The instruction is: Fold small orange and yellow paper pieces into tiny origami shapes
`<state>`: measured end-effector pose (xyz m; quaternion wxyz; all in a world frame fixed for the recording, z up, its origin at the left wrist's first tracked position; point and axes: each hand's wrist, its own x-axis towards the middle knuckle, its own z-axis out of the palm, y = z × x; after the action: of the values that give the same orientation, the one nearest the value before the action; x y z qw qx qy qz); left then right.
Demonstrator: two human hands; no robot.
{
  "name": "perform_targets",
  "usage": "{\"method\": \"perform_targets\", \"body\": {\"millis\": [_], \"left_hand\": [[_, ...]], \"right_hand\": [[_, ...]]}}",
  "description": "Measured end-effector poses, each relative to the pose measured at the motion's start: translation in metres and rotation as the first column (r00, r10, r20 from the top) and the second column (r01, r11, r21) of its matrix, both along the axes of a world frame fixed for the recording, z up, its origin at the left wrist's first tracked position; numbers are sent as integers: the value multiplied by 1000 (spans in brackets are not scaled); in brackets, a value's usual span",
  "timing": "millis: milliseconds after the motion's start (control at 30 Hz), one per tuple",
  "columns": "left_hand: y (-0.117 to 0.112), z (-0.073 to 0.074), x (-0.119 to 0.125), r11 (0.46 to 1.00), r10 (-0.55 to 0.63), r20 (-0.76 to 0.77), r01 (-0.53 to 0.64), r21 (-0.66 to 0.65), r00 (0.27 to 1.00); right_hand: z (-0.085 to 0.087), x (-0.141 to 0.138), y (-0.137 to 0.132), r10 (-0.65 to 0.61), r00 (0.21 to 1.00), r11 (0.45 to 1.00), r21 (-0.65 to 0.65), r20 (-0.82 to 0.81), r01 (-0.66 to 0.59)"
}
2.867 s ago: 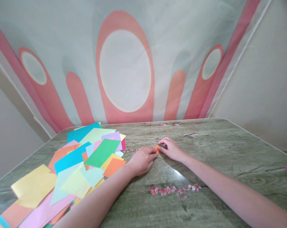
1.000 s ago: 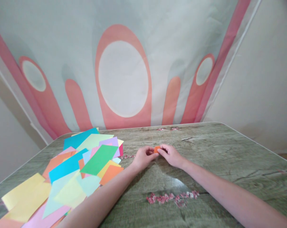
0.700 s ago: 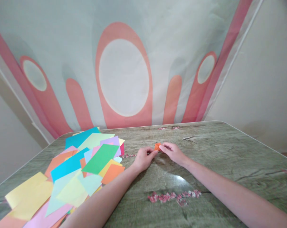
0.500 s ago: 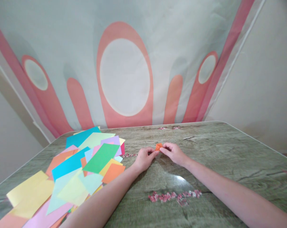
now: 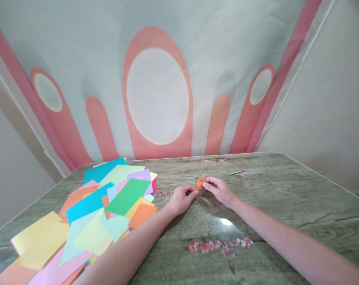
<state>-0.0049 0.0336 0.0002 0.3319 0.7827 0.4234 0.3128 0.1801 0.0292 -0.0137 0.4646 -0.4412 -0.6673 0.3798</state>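
Both hands meet at the centre of the frame, out on the desk (image 5: 256, 186). The right hand (image 5: 219, 190) pinches a small orange folded paper (image 5: 200, 183) between thumb and forefinger, fingers closed on it. The left hand (image 5: 181, 198) has its fingers curled nearly shut, tips just beside the paper's left edge; whether they actually grip it, I cannot tell. A few seconds back the paper was pressed flat on the desk under both hands. Now it is lifted clear of the surface and pulled slightly toward the right hand, so the pressing looks finished and the piece is being worked in the air.

No box, tray or other container anywhere. The loose sheets of coloured paper (image 5: 90, 209) lie straight on the desk in a spread heap at lower left, green sheet (image 5: 127, 190) on top, well apart from the hands. Printed pink flowers (image 5: 218, 244) show at lower centre.
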Motion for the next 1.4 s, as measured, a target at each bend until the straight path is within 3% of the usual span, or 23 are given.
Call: {"method": "perform_targets", "body": {"millis": [367,600,1067,1400], "left_hand": [[0,-5,0,999,46,107,-47,7,993],[0,-4,1,999,31,135,-32,10,990],[0,-7,0,992,77,142,-91,92,987],[4,-6,-2,994,105,222,-100,-35,969]], "right_hand": [[1,-4,-5,36,977,997,65,208,-51],[5,-5,-8,31,997,986,161,65,-41],[2,-6,-6,27,994,972,230,107,-52],[0,-6,-5,-31,983,969,245,180,-14]]}}
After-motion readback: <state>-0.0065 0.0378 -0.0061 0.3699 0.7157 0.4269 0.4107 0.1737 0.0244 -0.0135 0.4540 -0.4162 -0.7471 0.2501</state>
